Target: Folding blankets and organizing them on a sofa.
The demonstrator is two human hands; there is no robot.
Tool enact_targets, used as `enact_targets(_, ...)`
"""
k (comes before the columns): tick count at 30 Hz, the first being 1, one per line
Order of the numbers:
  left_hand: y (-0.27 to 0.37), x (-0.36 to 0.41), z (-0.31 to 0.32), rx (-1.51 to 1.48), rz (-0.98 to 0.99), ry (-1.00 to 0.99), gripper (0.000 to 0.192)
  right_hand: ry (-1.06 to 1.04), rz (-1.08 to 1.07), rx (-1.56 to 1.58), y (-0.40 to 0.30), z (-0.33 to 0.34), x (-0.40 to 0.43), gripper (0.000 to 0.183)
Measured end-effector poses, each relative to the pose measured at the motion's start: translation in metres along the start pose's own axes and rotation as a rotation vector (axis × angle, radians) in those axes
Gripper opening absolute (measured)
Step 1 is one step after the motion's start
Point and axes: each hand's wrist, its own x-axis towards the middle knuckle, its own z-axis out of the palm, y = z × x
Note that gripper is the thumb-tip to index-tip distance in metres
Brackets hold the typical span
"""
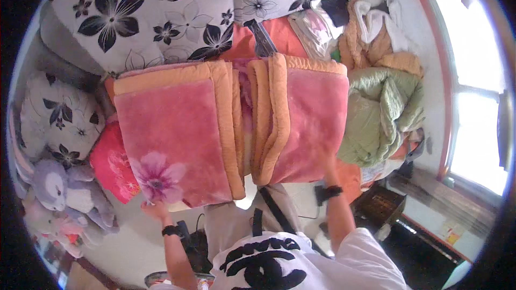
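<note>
A thick pink blanket (173, 129) with orange quilted borders lies before me in two folded stacks, with a narrow gap between them. A pale purple flower shows on its left stack. At the lower left corner of that stack, the fingers of my left hand (156, 210) are curled on the blanket's edge. My right hand (327, 163) is over the lower right part of the right stack, blurred by motion, so its fingers are hard to make out. A black band is on each wrist.
Behind the blanket stand flower-patterned cushions (193, 12). A green quilt (379, 117) is bunched at the right, below a window (479, 129). Plush toys (68, 197) and a bright red cushion (115, 161) lie at the left. A dark belt (264, 40) rests on orange cloth.
</note>
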Motion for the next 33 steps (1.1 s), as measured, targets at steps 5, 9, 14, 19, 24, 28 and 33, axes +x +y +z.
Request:
enact_targets(5, 0.137, -0.141, 0.075, 0.268, 0.942, -0.038, 0.050, 0.033, 0.084, -0.004, 0.105, -0.075, 0.068, 0.074)
enact_targets(9, 0.223, -0.266, 0.181, 0.402, 1.266, -0.494, 0.063, -0.023, 0.101, 0.155, 0.118, -0.067, 0.094, 0.088)
enact_targets(14, 0.237, -0.343, 0.316, 0.332, 0.921, -0.603, 0.086, -0.163, 0.232, 0.376, 0.085, -0.063, 0.095, 0.099)
enact_targets(19, 0.205, -0.306, 0.347, 0.428, 0.620, -0.584, 0.079, -0.308, 0.128, 0.344, 0.107, -0.082, 0.114, 0.098)
enact_targets(24, 0.190, -0.274, 0.337, 0.368, 0.443, -0.867, 0.057, -0.463, 0.036, 0.289, 0.119, -0.062, 0.126, 0.069)
enact_targets(28, 0.187, -0.302, 0.320, 0.481, 0.546, -0.526, 0.064, -0.368, 0.053, 0.486, 0.084, -0.061, 0.091, 0.059)
enact_targets(33, 0.154, -0.335, 0.245, 0.468, 1.032, -0.531, 0.063, -0.315, -0.010, 0.457, -0.005, -0.113, 0.006, 0.058)
